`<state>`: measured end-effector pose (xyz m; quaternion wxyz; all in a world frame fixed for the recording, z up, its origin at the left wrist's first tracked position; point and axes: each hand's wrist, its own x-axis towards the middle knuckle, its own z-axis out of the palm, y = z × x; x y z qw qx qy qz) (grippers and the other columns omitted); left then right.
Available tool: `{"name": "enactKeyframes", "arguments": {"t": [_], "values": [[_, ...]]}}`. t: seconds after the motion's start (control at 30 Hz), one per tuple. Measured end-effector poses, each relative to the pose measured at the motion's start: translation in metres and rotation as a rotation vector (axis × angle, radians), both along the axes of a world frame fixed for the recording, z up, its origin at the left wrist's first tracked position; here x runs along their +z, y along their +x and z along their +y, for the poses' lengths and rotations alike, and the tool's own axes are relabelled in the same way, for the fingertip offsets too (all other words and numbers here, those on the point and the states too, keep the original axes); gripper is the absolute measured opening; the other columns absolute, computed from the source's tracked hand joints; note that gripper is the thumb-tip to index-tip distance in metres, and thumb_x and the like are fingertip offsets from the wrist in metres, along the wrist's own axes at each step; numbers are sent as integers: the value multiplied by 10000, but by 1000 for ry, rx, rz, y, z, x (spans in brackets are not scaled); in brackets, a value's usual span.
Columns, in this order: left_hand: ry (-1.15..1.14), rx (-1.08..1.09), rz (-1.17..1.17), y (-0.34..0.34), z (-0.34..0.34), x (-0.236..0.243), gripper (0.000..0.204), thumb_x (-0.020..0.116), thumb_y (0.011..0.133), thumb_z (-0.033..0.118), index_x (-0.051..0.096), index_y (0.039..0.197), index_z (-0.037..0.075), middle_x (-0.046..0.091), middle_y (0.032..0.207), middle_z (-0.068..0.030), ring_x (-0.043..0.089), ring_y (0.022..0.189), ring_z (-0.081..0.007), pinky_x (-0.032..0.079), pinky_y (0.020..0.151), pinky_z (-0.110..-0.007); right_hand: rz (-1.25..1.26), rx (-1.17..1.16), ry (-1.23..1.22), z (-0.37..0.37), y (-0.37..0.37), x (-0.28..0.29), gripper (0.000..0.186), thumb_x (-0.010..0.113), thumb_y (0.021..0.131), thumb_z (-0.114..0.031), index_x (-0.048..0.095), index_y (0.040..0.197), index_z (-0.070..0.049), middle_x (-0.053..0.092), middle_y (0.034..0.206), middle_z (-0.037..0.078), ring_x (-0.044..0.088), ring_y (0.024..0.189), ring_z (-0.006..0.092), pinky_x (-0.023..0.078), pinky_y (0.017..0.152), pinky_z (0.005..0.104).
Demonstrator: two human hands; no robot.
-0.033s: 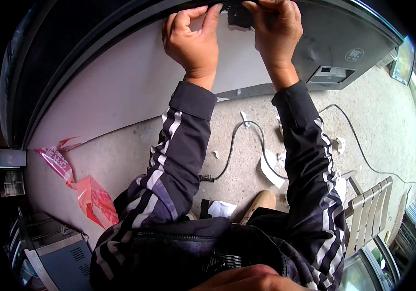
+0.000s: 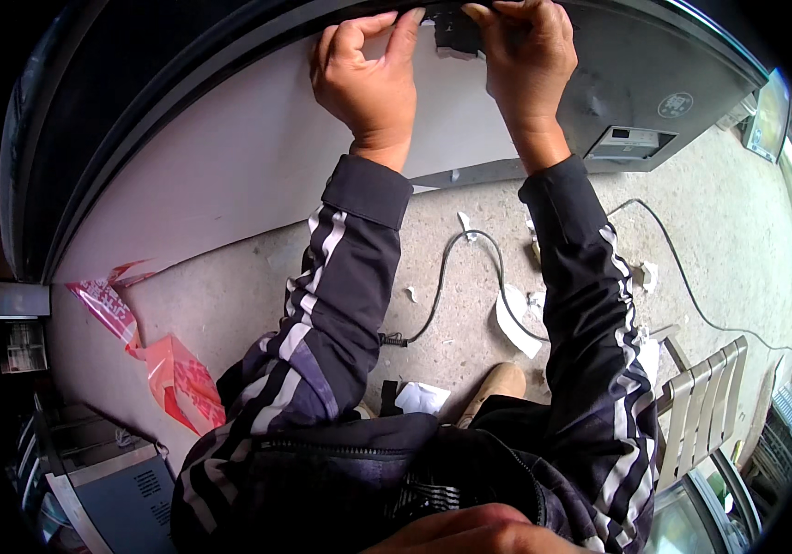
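At the top of the view stands a large box-shaped appliance with a long front, like a chest freezer; part of its front is dark grey and part is a smooth white surface. My left hand is closed in a pinch at the upper edge of the white part. To its right my right hand also pinches, thumb and fingers at the dark rim. What the fingertips hold is too small to make out. Between the hands a ragged dark patch borders the white surface.
Crumpled red printed film trails from the appliance's lower left corner. A black cable and white scraps lie on the concrete floor. A slatted stool stands at right, a grey panel at lower left.
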<state>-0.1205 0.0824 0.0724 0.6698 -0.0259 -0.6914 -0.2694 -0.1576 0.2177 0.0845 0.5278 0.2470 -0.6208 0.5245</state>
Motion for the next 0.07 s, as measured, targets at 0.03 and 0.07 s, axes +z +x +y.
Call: {"name": "enactKeyframes", "arguments": {"t": [0.03,0.07], "values": [[-10,16,-16,2,-1,-1,232,912,707,216,737,779,82,705,776,-19,650,739,-189,482,656,-299,-13,-6,14,1,3,0,277,815,782,-14,543,835,-8,530,779,109,574,690,256,489,630,334],[-11,18,-15,2,-2,-1,232,912,707,216,737,779,82,705,776,-19,650,739,-189,482,656,-299,-12,-4,12,1,4,1,277,815,782,-14,543,835,-8,530,779,109,574,690,256,489,630,334]]}}
